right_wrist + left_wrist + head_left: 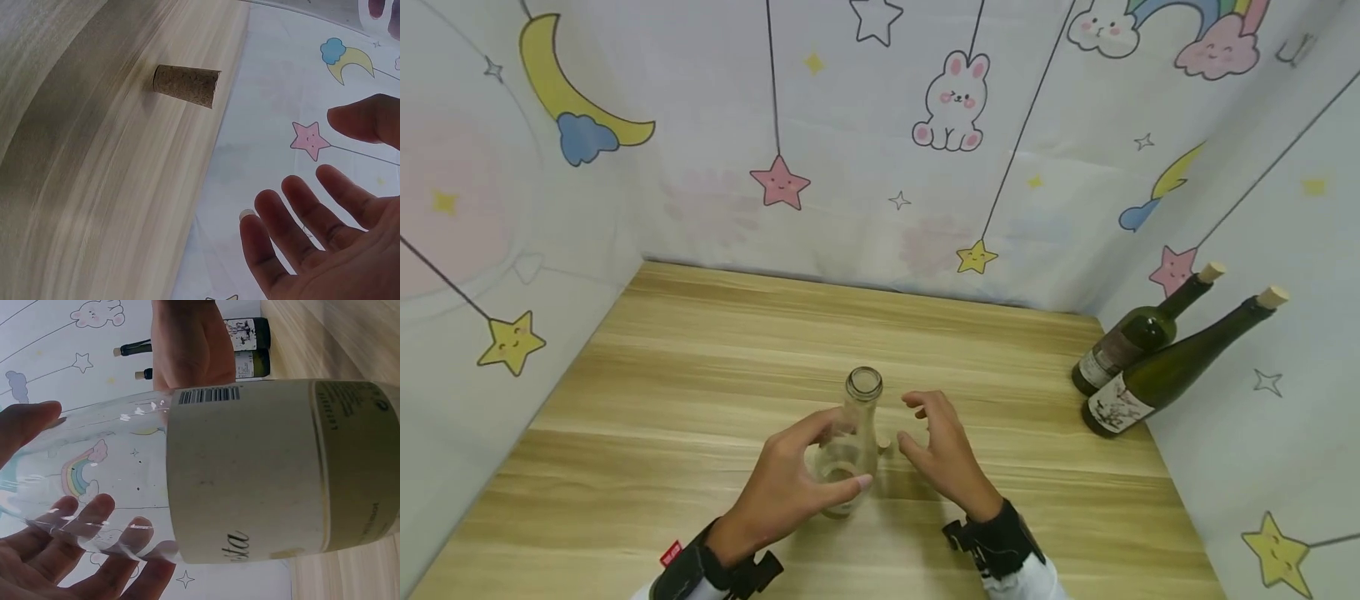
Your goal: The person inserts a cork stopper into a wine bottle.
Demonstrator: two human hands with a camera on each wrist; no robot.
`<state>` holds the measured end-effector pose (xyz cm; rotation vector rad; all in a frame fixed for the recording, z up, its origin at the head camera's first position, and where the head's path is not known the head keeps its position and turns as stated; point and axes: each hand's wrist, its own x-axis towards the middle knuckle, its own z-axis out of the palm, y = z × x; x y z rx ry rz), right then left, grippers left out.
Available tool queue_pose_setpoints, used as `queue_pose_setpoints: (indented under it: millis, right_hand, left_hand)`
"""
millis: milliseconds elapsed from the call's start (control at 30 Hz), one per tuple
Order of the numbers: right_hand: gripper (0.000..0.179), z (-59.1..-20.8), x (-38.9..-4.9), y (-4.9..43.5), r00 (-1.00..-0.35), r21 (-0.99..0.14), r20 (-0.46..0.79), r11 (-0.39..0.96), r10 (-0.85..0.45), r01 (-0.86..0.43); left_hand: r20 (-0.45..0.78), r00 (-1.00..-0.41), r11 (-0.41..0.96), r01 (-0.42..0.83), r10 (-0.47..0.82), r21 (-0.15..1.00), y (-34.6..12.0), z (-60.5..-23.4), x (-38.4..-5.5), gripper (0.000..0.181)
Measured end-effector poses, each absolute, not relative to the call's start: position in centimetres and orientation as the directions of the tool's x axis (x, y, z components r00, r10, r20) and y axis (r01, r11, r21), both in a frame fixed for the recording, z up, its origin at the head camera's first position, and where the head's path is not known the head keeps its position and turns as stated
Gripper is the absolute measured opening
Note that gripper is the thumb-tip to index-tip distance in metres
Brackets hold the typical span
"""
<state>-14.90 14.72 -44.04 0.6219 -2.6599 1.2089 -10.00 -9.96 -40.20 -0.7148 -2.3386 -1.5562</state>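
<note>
A clear glass bottle (pixel 854 450) stands upright on the wooden table, its mouth uncovered. My left hand (pixel 786 479) holds it round the body, thumb on the near side and fingers on the far side. In the left wrist view, the bottle's cream label (pixel 247 478) shows a barcode, and some fingers (pixel 140 534) appear at the glass above the label. To the right of the bottle, my right hand (pixel 946 454) hovers with nothing in it, fingers loosely bent and apart. A small tapered cork (pixel 186 85) stands on the table between bottle and right hand, touched by neither.
Two dark green wine bottles with corks in their necks, a front one (pixel 1172 367) and a rear one (pixel 1138 329), stand at the table's right edge. A white printed backdrop (pixel 842 233) encloses the wooden table (pixel 715 350) at the back and both sides.
</note>
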Motion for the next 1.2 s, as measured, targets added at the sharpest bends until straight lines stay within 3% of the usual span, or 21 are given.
queue_pose_setpoints:
  millis: [467, 700, 933, 1067, 1200]
  right_hand:
    - [0.052, -44.8, -15.7, 14.2, -0.897, -0.680, 0.282, 0.588, -0.340, -0.437]
    - [0.058, -46.0, -16.3, 13.5, -0.845, -0.543, 0.253, 0.654, -0.471, -0.527]
    - [0.028, -47.1, -16.5, 12.8, -0.824, -0.466, 0.285, 0.681, -0.490, -0.565]
    - [0.022, -46.8, -16.4, 12.6, -0.835, -0.471, 0.290, 0.690, -0.467, -0.549]
    - [0.019, -44.0, -16.1, 12.7, -0.844, -0.499, 0.302, 0.681, -0.443, -0.536]
  left_hand:
    - [0.447, -0.844, 0.295, 0.526, 0.298, 0.798, -9.5, -41.0, -9.9, 0.070]
    - [0.445, -0.846, 0.267, 0.520, 0.295, 0.812, -10.0, -40.4, -9.7, 0.078]
    - [0.568, -0.796, 0.129, 0.598, 0.209, 0.791, -11.0, -40.0, -10.0, 0.053]
    - [0.555, -0.814, 0.131, 0.578, 0.172, 0.806, -11.4, -40.3, -10.1, 0.047]
    - [0.533, -0.832, 0.148, 0.553, 0.157, 0.820, -11.7, -40.7, -10.3, 0.045]
